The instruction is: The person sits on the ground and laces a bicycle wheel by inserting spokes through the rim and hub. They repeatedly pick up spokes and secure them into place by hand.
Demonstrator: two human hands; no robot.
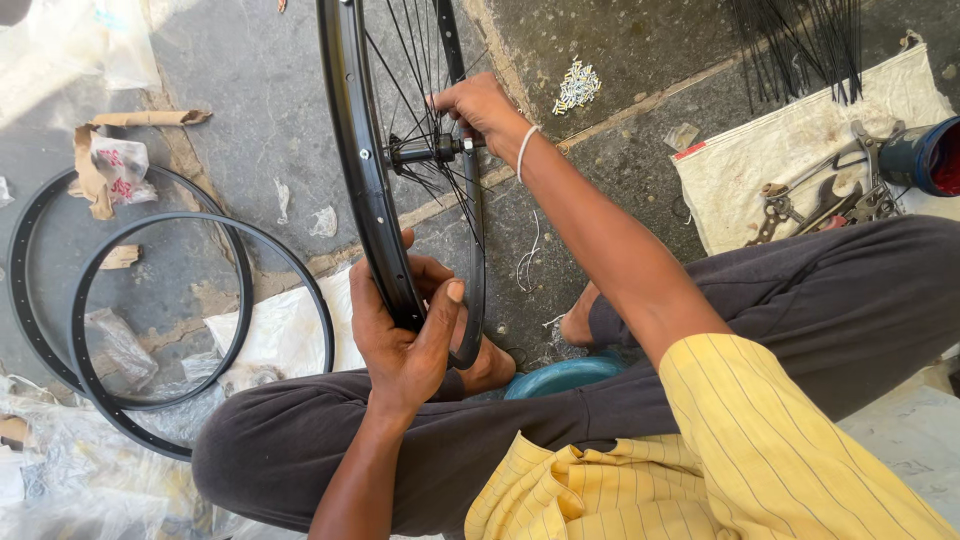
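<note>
A black bicycle wheel rim [355, 150] stands upright between my knees, with thin black spokes running to a metal hub [425, 152]. My left hand [405, 330] grips the near bottom of the rim, thumb up along its right side. My right hand [478, 108] reaches over to the hub, fingers pinched on the spokes just above the axle. A white band sits on that wrist.
Two bare black rims [140, 300] lie on the concrete at left among torn paper and plastic wrap. A pile of small metal nipples [577, 86] lies behind the wheel. A white sack [790, 150] at right holds tools, a bundle of loose spokes [800, 45] and a blue can [925, 155].
</note>
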